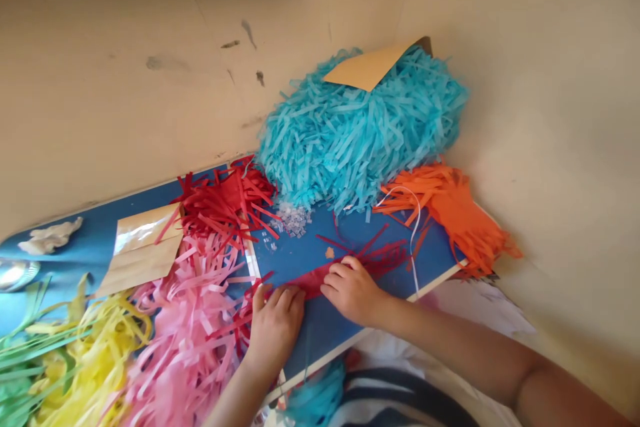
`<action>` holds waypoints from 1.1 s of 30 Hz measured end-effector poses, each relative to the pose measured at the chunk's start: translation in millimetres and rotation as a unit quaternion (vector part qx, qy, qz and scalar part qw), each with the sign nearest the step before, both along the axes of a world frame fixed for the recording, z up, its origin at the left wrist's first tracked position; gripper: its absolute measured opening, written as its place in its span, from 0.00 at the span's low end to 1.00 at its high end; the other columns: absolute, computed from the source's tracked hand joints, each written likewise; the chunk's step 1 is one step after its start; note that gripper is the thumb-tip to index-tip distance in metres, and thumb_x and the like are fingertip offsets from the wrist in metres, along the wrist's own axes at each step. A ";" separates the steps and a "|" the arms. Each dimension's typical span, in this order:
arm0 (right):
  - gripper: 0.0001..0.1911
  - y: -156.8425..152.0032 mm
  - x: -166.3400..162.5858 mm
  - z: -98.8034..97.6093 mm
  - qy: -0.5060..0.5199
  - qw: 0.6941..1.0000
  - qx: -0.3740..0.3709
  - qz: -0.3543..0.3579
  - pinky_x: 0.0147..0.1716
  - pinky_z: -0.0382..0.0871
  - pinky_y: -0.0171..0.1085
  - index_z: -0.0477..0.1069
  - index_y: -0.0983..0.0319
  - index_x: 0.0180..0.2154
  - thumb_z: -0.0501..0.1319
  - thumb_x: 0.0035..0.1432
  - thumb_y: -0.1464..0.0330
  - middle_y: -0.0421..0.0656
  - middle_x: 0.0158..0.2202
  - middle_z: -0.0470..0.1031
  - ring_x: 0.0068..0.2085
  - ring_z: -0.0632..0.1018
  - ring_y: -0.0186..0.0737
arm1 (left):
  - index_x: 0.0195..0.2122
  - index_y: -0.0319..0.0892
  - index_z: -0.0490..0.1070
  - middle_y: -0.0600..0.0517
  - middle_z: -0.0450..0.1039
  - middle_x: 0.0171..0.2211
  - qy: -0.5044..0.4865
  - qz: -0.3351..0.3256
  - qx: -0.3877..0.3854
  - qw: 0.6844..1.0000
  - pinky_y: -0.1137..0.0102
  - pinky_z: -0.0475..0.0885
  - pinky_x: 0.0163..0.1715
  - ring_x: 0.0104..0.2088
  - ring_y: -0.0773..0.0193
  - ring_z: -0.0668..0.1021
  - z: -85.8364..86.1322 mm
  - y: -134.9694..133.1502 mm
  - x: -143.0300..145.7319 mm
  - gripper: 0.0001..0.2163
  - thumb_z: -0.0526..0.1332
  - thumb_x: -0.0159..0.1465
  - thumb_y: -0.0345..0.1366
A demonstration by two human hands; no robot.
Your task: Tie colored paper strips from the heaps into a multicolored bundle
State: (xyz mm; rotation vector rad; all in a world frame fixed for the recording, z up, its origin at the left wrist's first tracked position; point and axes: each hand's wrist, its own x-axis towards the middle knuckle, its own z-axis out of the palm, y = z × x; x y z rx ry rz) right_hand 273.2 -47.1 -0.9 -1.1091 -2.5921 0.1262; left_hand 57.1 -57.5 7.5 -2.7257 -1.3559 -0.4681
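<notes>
Both hands are down on a red fringed paper strip (381,255) that lies flat on the blue table (300,250), near its front edge. The left hand (275,324) rests palm-down with its fingers (280,297) side by side and stretched out, their tips on the strip's plain, uncut end. The right hand (353,290) sits just beside it, its fingers (336,275) bent and close together, with the tips pressing on the solid band of the strip. The thumb is hidden, so I cannot tell whether it pinches the paper or only holds it down. The cut fringe trails away to the right, past the hand.

The strip looks like thin tissue, so very light, limp and easy to tear. The fringe would probably snag or rip if pulled, so the uncut band along the edge is the safer place to hold, with flat fingers rather than a hard pinch.

Around it are more heaps of fringe:
- a big light-blue pile (350,140) against the wall, with a piece of cardboard (367,67) on top
- an orange bunch (455,214) at the right
- a loose red heap (225,207) behind the left hand
- pink fringe (195,327) touching that hand's wrist side
- yellow fringe (95,347) further left

A brown paper piece (140,250) lies on the pink and red heaps, and a thin white string (413,224) crosses the table near the orange bunch.
</notes>
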 end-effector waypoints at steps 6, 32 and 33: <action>0.07 21.5 20.5 -10.3 0.086 0.992 -0.086 -0.045 0.41 0.54 0.41 0.75 0.60 0.33 0.61 0.65 0.68 0.39 0.37 0.79 0.39 0.74 0.37 | 0.38 0.45 0.77 0.51 0.80 0.38 -0.058 0.044 -0.062 0.995 0.57 0.60 0.49 0.40 0.59 0.78 -0.4 -0.3 -11.1 0.11 0.54 0.69 0.32; 0.03 25.1 11.1 -2.1 0.111 0.988 0.050 -0.097 0.53 0.49 0.49 0.73 0.57 0.36 0.61 0.63 0.68 0.42 0.43 0.78 0.50 0.70 0.45 | 0.42 0.50 0.76 0.50 0.78 0.39 0.047 0.081 0.008 0.996 0.54 0.60 0.51 0.43 0.53 0.76 0.7 16.6 -6.7 0.09 0.59 0.65 0.30; 0.04 23.5 9.5 -1.6 0.108 0.990 0.067 -0.052 0.55 0.46 0.51 0.74 0.56 0.37 0.60 0.64 0.68 0.41 0.42 0.78 0.52 0.69 0.45 | 0.41 0.50 0.76 0.51 0.78 0.39 0.053 0.051 0.012 0.997 0.54 0.59 0.52 0.44 0.54 0.75 1.5 15.5 -6.7 0.10 0.59 0.65 0.28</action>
